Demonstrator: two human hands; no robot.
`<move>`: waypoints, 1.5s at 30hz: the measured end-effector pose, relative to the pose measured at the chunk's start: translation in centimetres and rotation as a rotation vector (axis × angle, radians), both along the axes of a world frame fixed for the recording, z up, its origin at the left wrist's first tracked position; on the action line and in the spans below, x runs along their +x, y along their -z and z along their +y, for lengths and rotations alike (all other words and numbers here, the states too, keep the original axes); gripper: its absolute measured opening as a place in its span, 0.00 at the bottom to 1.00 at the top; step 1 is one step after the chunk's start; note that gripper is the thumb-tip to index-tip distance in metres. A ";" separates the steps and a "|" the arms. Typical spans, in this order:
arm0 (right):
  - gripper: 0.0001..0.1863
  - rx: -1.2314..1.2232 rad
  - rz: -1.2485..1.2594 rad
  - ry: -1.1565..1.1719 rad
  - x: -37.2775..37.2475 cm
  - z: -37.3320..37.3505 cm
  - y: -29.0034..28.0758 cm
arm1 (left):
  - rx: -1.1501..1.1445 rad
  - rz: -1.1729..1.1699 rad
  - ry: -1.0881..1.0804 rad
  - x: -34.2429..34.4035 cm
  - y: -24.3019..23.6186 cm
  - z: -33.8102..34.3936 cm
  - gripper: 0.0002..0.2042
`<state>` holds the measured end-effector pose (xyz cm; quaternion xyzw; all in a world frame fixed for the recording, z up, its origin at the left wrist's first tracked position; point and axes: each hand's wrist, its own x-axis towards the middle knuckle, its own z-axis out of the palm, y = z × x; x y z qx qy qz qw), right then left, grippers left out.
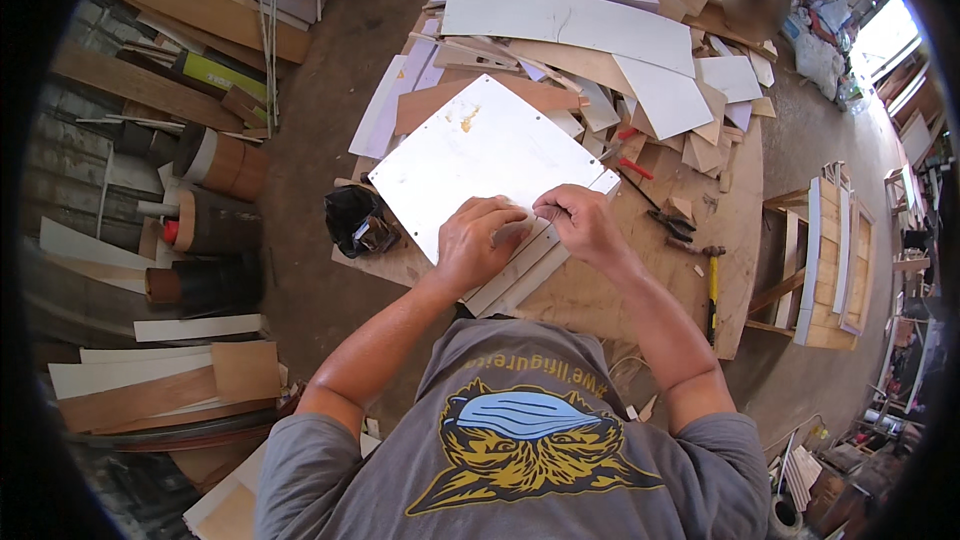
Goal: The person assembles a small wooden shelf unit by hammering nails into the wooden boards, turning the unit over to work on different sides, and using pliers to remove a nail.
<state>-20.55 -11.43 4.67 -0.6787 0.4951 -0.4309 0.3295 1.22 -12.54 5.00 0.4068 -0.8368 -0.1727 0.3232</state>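
Head view, right hand (pixel 585 228) pinching something indistinct (pixel 541 219), left hand (pixel 480 240) over panel (pixel 470 160), hold unclear

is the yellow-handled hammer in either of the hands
No, the hammer lies on the table, to the right of the right hand.

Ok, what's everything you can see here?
Flat square board: one, white, table front
Long flat strips: at least two, pale, beside board
Jumbled wood offcuts: many, white and brown, table back
Slim tool handles: two, red, right of board
Plier-like tool: one, black, beside hammer
Long hammer: one, yellow handle, table right
Crumpled plastic bag: one, black, table left
Broad plywood table: one, tan, middle
Slatted wooden frame: one, tan and white, right
Flat boards: many, brown and white, left
Printed shirt: one, grey, bottom
Left hand: one, bare, on board
Right hand: one, bare, board's edge
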 end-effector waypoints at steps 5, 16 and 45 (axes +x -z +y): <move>0.02 -0.068 0.104 -0.020 0.6 -0.1 0.2 | 0.007 0.000 -0.045 -0.6 -0.6 0.7 0.10; 0.02 -0.224 0.168 -0.045 0.6 -0.3 0.3 | 0.059 0.069 -0.083 -1.2 0.5 0.0 0.07; 0.20 0.067 0.690 1.251 -26.0 8.8 23.3 | 0.180 0.051 -0.107 -2.0 0.6 -0.4 0.07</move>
